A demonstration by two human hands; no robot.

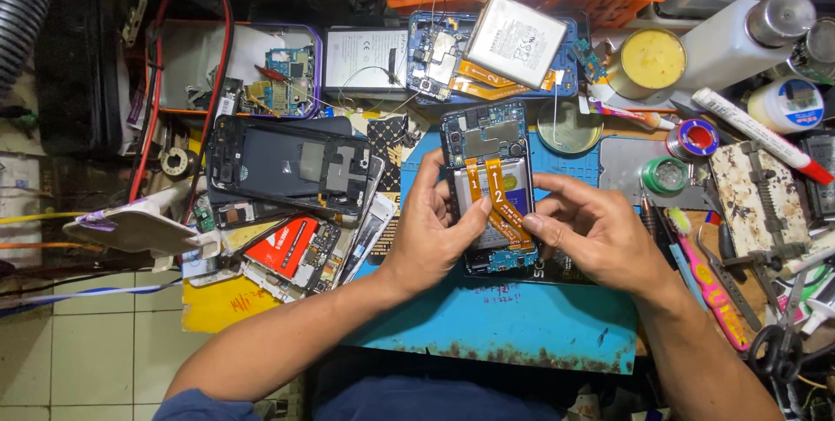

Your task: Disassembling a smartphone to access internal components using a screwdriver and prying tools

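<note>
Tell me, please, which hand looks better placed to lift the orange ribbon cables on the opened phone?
Probably the right hand: its fingertips already rest on the orange ribbon cables, while the left hand grips the opened phone by its edge and steadies it.

— Where does my grip sit?

— My left hand [432, 225] and right hand [591, 230] hold the opened phone [487, 182] between them, above the work mat [513, 321]. Two flex ribbons [496, 203] lie on the phone, under my thumbs.

— And behind the grip?

— Another opened phone [435, 60] with a loose battery [516, 38] resting on it. A round tin [652, 57] stands to the right of that.

— Left of the grip?

— A phone frame [287, 164] lies on a stack of parts, and beyond it a tray [174, 64] holds a circuit board [290, 77].

— Right?

— Past my right hand, tape rolls [693, 138], a marker pen [761, 134] and, nearer me, scissors [778, 343].
</note>
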